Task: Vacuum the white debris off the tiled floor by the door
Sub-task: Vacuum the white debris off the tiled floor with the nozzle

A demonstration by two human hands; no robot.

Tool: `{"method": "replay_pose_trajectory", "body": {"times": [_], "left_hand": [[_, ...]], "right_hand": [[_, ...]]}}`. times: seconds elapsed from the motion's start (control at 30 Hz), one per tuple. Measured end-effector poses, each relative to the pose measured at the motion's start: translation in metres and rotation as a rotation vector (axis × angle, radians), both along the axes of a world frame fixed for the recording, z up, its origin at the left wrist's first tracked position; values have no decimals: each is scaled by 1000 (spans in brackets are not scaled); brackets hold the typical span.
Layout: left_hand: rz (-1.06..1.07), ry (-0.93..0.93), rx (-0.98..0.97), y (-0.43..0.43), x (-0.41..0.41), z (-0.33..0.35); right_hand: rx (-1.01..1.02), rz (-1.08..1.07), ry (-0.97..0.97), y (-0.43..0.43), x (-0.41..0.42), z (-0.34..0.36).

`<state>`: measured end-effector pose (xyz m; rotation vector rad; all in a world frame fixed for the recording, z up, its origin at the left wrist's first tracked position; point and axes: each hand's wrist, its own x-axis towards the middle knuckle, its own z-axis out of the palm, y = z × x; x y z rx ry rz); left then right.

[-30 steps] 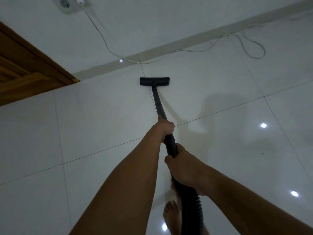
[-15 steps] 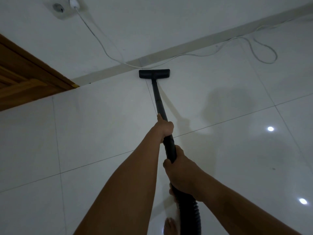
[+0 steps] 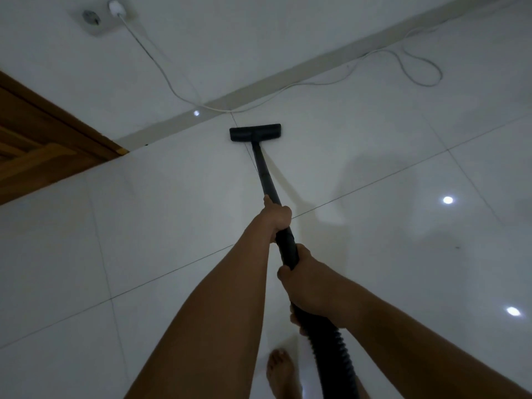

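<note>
Right of the door [image 3: 34,139], well clear of it, the nozzle [image 3: 255,133] lies flat on the floor [image 3: 144,226]. Left grip [image 3: 277,216] and right grip [image 3: 305,279] are both clamped round the wand [image 3: 263,171].

Dim, bluish picture with ceiling-light glare spots on the glossy floor [image 3: 374,254], soft shadows, wide-angle bending.

Both arms reached forward, left hand [image 3: 277,216] curled round the wand [image 3: 263,168], right hand [image 3: 306,280] gripped it farther back (nearer the body), bare foot [image 3: 280,372] below.
</note>
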<state>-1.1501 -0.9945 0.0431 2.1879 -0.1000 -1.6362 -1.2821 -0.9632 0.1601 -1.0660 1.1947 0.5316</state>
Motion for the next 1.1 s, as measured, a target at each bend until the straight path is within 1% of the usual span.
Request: {"method": "replay_pose_trajectory", "body": {"times": [0.1,0.2,0.33,0.47,0.6,0.7,0.77,0.93,1.03,1.1], "left_hand": [[-19,24,24,37,-17,12],[-27,47,44,76,-39,26],[-18,55,78,122,-66,47],[-15,46,89,145,-80,57],[-10,41,96,161,-91,67],[34,56,90,184,-105,76],[66,76,107,197,-114,79],[-41,84,160,248,-147,118],[-116,68,123,275,-160,141],[-106,56,81,292,-168,155]], "right_hand": [[7,-8,5,37,-16,16],[-124,105,15,75,-33,28],[-147,117,29,114,-55,50],[-87,73,44,132,-68,70],[-46,77,78,142,-76,84],[-6,95,110,162,-88,97],[58,48,146,174,-96,99],[124,81,137,217,-125,127],[146,64,127,238,-138,149],[141,86,96,247,-144,166]]}}
